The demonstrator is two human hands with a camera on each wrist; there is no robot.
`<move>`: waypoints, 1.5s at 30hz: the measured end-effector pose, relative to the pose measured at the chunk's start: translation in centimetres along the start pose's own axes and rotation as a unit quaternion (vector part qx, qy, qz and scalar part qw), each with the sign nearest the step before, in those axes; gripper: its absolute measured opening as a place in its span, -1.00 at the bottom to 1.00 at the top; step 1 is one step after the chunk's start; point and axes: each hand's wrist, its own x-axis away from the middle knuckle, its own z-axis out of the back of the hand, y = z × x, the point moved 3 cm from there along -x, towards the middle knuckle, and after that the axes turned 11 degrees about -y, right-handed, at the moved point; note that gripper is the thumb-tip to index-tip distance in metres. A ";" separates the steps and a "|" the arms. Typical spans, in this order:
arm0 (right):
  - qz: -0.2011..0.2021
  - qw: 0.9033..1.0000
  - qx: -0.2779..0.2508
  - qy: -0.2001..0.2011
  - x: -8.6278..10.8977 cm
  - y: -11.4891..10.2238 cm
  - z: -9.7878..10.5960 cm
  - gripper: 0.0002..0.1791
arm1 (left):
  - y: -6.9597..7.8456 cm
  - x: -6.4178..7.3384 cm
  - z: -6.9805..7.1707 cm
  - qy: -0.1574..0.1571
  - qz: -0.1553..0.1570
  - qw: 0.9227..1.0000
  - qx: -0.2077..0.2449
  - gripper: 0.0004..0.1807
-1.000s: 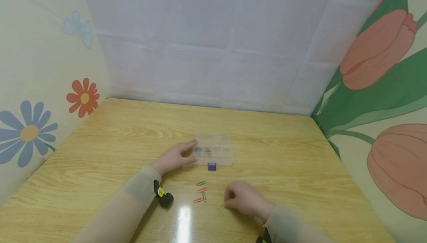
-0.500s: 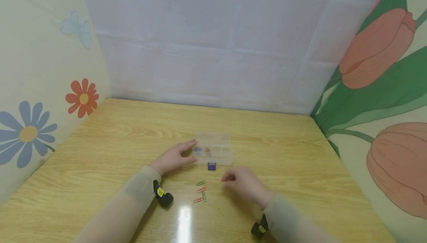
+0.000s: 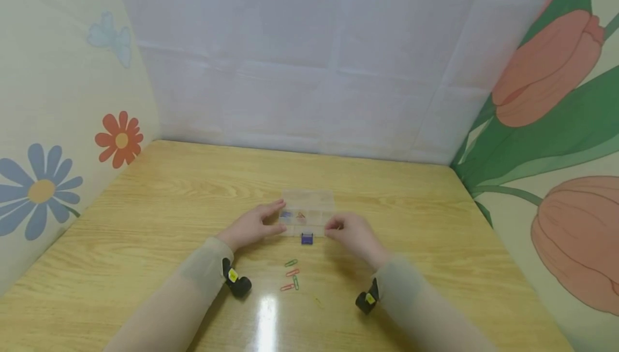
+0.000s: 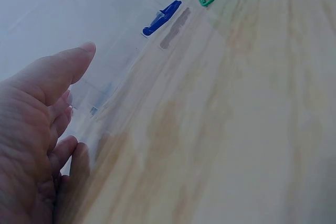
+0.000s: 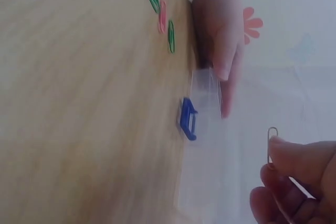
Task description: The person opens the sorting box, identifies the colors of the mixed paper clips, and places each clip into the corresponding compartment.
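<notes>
A clear plastic compartment box with its lid raised stands mid-table, a blue latch at its front. Small blue items lie in its leftmost front compartment, and a red paper clip in the one beside it. My left hand rests by the box's left side, thumb and fingers extended and spread at the corner. At the box's front right, my right hand pinches a yellowish paper clip between thumb and forefinger. Whether this clip touches the box is unclear.
Loose on the wooden table in front of the box lie a green paper clip, a red paper clip, more green and red ones, and a yellow paper clip. A white sheet hangs behind.
My right hand has picked up a yellow paper clip from the near table and moved forward to the box's front right. The left hand has stayed at the box's left side.
</notes>
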 end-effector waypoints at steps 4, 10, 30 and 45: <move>-0.016 0.999 -0.023 0.027 -1.3 0.1 0.6 -0.91 | 0.0 0.1 0.0 -0.002 -0.003 1.000 0.000 -0.14; -0.040 0.998 -0.033 0.038 -3.4 -0.2 1.2 -0.85 | -0.2 0.1 0.0 -0.001 -0.004 1.000 -0.008 -0.13; -0.070 0.997 0.007 0.014 -6.7 -0.6 -0.4 -0.92 | -0.5 -0.1 0.0 0.002 0.006 1.000 -0.010 -0.14; -0.074 0.997 0.005 0.014 -6.6 -0.4 -0.5 -0.93 | -0.2 -0.2 0.0 0.004 0.001 1.000 -0.007 -0.15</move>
